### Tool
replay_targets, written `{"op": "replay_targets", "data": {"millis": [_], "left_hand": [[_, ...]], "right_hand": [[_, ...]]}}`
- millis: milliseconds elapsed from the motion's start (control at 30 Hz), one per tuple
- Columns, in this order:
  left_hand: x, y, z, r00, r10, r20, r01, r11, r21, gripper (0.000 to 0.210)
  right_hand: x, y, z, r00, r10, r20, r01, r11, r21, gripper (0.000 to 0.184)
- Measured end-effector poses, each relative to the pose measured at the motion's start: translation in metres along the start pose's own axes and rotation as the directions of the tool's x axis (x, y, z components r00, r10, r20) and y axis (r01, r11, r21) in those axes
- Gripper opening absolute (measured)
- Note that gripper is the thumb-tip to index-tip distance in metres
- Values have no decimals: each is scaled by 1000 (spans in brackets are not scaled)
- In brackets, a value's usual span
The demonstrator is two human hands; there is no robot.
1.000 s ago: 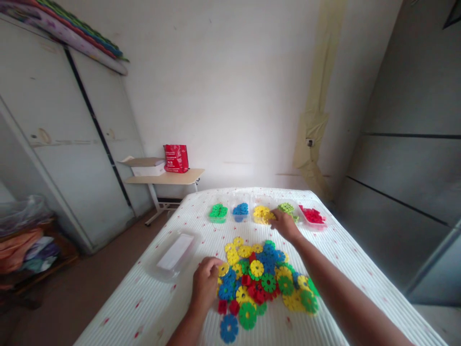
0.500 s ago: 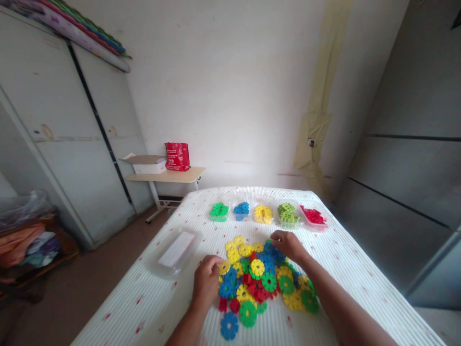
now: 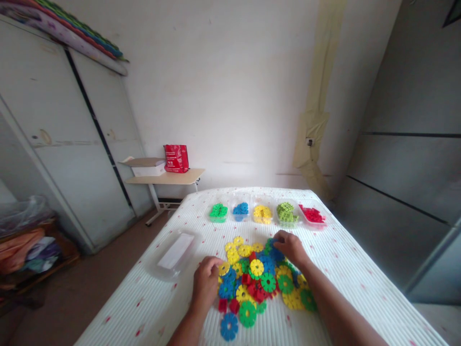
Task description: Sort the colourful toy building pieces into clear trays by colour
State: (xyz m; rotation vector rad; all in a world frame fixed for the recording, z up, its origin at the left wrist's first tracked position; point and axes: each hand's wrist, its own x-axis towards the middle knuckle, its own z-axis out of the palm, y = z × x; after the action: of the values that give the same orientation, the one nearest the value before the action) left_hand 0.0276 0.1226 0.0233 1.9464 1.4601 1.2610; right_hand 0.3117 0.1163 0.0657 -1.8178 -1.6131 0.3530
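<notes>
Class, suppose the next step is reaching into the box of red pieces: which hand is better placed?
Probably the right hand: it is at the far side of the pile, closer to that box, the rightmost of five. The left hand is at the pile's left edge, farther away.

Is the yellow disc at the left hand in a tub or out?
Out: the yellow disc is at the left hand, by the pile of pieces, nearer the camera than the clear tubs.
</notes>
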Motion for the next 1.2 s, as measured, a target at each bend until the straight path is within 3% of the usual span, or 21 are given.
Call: {"op": "replay_targets", "data": {"millis": [100, 200, 267, 367, 533, 633, 867, 1033, 1200], "left_hand": [[0, 0, 0, 1000, 7, -6, -7, 1000, 7, 23], [-1, 0, 0, 1000, 8, 2, -8, 1000, 10, 24], [-1, 0, 0, 1000, 4, 6, -4, 1000, 11, 24], [-1, 1, 0, 1000, -1, 0, 1, 1000, 14, 23], [0, 1, 0, 1000, 6, 2, -6, 1000, -1, 23], [0, 0, 0, 1000, 2, 5, -2, 1000, -5, 23], [-1, 0, 0, 1000, -3, 17, 3, 1000, -5, 24], [0, 0, 0, 1000, -8, 9, 8, 1000, -18, 23], [0, 2, 1, 1000, -26, 12, 26, 999, -40, 23]], "right_hand": [[-1, 4, -10, 997, 52, 55, -63, 972, 227, 10], [-7, -1, -17, 968, -26, 249, -73, 923, 379, 18], [-14, -9, -18, 919, -107, 380, -48, 926, 375, 24], [-22, -22, -18, 865, -143, 481, 40, 975, 219, 32], [-27, -31, -14, 832, -215, 511, 241, 970, 14, 38], [-27, -30, -12, 840, -205, 503, 255, 966, -33, 32], [-26, -34, -12, 868, -79, 491, 112, 993, -40, 20], [-21, -35, -28, 838, -28, 545, -122, 964, 235, 15], [-8, -47, -32, 880, -36, 474, -139, 933, 331, 16]]}}
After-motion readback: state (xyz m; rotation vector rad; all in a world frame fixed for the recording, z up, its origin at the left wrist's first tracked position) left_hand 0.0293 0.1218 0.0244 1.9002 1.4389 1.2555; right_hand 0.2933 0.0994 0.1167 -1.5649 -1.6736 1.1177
